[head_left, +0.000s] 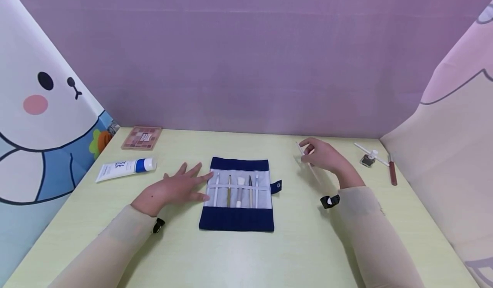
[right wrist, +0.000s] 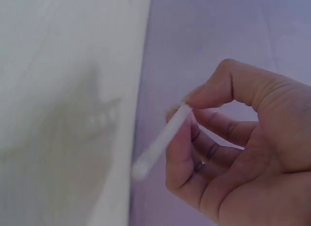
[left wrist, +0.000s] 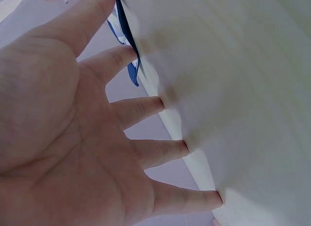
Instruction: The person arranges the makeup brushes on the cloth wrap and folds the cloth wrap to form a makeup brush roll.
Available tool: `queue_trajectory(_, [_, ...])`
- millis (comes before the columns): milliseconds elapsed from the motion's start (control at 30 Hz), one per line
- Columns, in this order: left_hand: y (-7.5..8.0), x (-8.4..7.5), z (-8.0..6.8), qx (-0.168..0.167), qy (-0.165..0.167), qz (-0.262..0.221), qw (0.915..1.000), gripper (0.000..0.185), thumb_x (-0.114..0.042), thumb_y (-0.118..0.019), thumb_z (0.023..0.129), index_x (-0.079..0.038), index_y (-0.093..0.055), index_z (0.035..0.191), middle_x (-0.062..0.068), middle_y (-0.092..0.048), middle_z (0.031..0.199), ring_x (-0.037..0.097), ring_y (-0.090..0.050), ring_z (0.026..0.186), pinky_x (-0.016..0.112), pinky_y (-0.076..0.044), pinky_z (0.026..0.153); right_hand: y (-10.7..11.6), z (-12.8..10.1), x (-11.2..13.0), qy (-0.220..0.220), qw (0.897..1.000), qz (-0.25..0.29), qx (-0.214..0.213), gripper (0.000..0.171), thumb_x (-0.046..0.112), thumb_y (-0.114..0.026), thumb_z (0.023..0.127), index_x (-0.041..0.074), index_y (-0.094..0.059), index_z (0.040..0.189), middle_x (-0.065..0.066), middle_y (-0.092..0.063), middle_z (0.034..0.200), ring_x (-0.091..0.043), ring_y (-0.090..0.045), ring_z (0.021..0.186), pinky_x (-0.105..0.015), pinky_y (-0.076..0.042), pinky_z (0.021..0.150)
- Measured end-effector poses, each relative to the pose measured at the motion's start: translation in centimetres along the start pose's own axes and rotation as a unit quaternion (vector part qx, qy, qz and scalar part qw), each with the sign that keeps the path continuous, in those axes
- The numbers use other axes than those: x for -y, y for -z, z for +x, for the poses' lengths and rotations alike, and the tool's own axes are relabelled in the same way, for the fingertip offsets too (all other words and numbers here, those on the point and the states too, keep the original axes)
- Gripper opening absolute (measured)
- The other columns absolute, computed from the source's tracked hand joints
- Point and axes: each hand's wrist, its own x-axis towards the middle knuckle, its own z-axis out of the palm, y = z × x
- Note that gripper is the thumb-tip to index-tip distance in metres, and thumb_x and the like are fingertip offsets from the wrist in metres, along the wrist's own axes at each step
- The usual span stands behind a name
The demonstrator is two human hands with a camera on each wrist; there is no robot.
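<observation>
My left hand is spread beside a navy fabric brush roll lying unrolled on the table. In the left wrist view its fingertips rest on the tabletop, with thumb and index finger at the roll's edge. Several slim tools stand in the roll's pale pockets, among them a white-tipped makeup brush and a gold-brown stick. Right of the roll, above the table, my right hand pinches a slim white stick between thumb and fingers. It slants down; whether it is a pen or a brush is unclear.
A pink palette and a white tube with a blue band lie on the left. On the right are a small square bottle, another white stick and a brown-handled tool. Fabric walls enclose the table.
</observation>
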Motion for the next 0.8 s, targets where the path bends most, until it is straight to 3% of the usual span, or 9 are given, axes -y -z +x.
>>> queue_trajectory(233, [0.0,-0.1,0.0,-0.002,0.003,0.002,1.0000,0.081,-0.065,-0.059,0.102,-0.034,-0.029,0.170,0.021,-0.010,0.181,0.067,-0.005,0.159,0.098,-0.020,0.105,-0.4,0.1,2.5,0.048,0.993,0.110,0.002,0.054,0.006,-0.061,0.098,-0.003,-0.050,0.150,-0.019,-0.059,0.119,-0.020,-0.065,0.096,-0.028,-0.063,0.080])
queue_trajectory(500, [0.0,-0.1,0.0,-0.001,0.003,0.001,1.0000,0.081,-0.065,-0.059,0.102,-0.033,-0.029,0.170,0.021,-0.010,0.181,0.068,-0.006,0.159,0.098,-0.019,0.105,-1.8,0.5,5.0,0.080,0.972,0.219,0.002,0.057,-0.003,-0.062,0.098,-0.003,-0.043,0.151,-0.022,-0.057,0.122,-0.021,-0.064,0.101,-0.030,-0.066,0.084])
queue_trajectory(800, [0.0,0.0,0.0,0.000,0.001,0.000,1.0000,0.081,-0.066,-0.058,0.102,-0.034,-0.028,0.170,0.021,-0.009,0.181,0.067,-0.005,0.159,0.098,-0.018,0.105,-4.4,1.3,6.7,0.072,0.959,0.273,0.003,0.054,-0.007,-0.061,0.097,-0.005,-0.036,0.145,-0.016,-0.053,0.117,-0.023,-0.064,0.099,-0.037,-0.068,0.087])
